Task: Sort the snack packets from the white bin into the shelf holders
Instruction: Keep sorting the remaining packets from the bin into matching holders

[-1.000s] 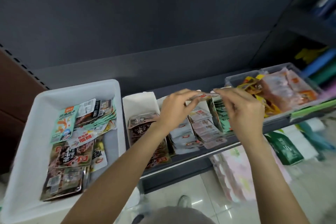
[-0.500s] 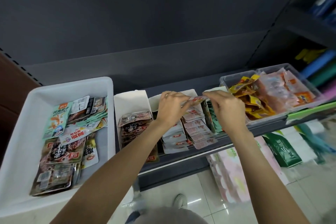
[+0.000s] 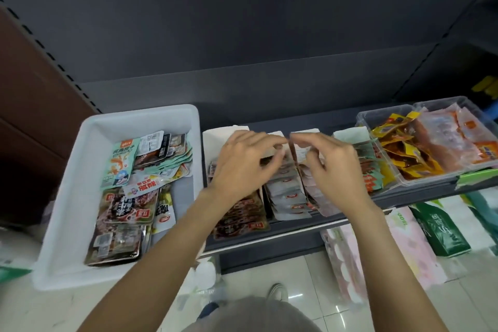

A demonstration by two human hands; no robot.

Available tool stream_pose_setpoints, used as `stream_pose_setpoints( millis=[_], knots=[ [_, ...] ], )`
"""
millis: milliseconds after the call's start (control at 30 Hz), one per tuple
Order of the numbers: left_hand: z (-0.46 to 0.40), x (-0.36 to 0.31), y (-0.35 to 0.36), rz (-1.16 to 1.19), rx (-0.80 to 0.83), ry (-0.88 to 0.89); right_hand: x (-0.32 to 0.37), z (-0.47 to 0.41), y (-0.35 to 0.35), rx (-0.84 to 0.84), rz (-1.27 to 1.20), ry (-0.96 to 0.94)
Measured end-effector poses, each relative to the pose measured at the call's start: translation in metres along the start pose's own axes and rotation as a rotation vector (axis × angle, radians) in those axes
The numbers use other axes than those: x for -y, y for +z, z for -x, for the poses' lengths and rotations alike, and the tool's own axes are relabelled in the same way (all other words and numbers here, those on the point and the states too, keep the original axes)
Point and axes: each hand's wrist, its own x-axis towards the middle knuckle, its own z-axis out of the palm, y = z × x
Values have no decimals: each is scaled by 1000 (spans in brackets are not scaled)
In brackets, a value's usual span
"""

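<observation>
Plastic, smooth and rectangular, forms the white bin at the shelf's left end, holding glossy flat foil snack packets. Folded white card holders stand along the shelf's front edge, packed with upright sachets. Both hands hover above them: the left hand and right hand have fingers curled, tips almost meeting; whether they pinch a packet cannot be told. A clear tub sits at the right end.
</observation>
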Motion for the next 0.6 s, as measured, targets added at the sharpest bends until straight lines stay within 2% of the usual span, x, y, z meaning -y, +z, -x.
stream_pose_setpoints(
  millis=[100,167,300,400,500,600],
  knots=[
    [37,30,-48,-13,-237,-107,49,-7,26,32,-159,-83],
    [67,54,-75,-84,-269,-293,76,-8,55,126,-225,-127],
    [128,105,-110,-275,-64,-667,119,-10,120,346,-230,-144],
    [166,137,-120,-297,185,-875,139,-10,177,523,-72,-102],
    [186,157,-117,-272,334,-1021,153,-11,226,770,94,0],
    [190,169,-113,-239,380,-1108,159,-8,259,890,183,123]
  ],
)
